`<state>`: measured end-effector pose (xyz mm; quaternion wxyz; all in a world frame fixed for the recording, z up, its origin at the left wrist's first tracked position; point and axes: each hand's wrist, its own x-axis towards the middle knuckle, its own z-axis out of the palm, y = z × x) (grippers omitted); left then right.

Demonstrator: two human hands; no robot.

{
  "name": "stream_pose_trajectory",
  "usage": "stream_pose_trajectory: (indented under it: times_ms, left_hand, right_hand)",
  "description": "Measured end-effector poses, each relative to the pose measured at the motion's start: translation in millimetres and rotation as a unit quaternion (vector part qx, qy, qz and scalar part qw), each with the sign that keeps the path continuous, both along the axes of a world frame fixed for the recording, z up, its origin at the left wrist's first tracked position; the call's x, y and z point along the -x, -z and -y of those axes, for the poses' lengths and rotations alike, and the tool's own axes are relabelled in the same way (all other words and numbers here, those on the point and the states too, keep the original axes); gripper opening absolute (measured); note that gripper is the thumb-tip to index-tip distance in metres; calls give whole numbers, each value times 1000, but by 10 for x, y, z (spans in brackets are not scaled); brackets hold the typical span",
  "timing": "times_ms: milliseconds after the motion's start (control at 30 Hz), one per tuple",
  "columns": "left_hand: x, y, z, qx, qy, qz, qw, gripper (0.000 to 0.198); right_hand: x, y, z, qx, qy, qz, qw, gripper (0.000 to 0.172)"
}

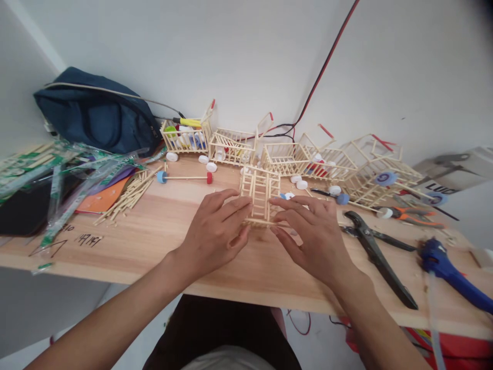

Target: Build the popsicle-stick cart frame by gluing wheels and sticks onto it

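Observation:
A small frame built of thin wooden sticks [261, 192] rests on the wooden table between my hands. My left hand [215, 223] has its fingertips on the left side of the frame, with the thumb low near its front edge. From the right, my right hand [311, 231] grips the frame's near right corner between thumb and bent fingers. White and blue bottle-cap wheels [288, 196] lie just behind my right fingers, partly hidden. To the left is a stick axle [185, 178] with a blue cap at one end and a red cap at the other.
Several stick carts [283, 158] line the wall. Loose sticks [129, 198], plastic wrappers [73, 192] and a blue bag [100, 113] occupy the left. Rightward lie a black hand cutter [381, 264], orange-handled pliers [418, 217] and a blue glue gun [449, 270]. A cable [327, 67] hangs along the wall.

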<state>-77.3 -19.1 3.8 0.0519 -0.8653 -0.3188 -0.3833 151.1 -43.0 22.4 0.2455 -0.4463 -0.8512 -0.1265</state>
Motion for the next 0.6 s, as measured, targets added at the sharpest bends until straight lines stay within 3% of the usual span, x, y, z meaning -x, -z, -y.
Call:
stream_pose_trajectory:
  times_ms: [233, 600]
  left_hand:
    - [-3, -6, -7, 0, -1, 1, 1000, 33]
    - [14, -21, -2, 7, 7, -2, 1000, 32]
  right_hand:
    - [16, -38, -37, -10, 0, 12, 1000, 22]
    - [10, -85, -104, -9, -1, 22, 1000, 25]
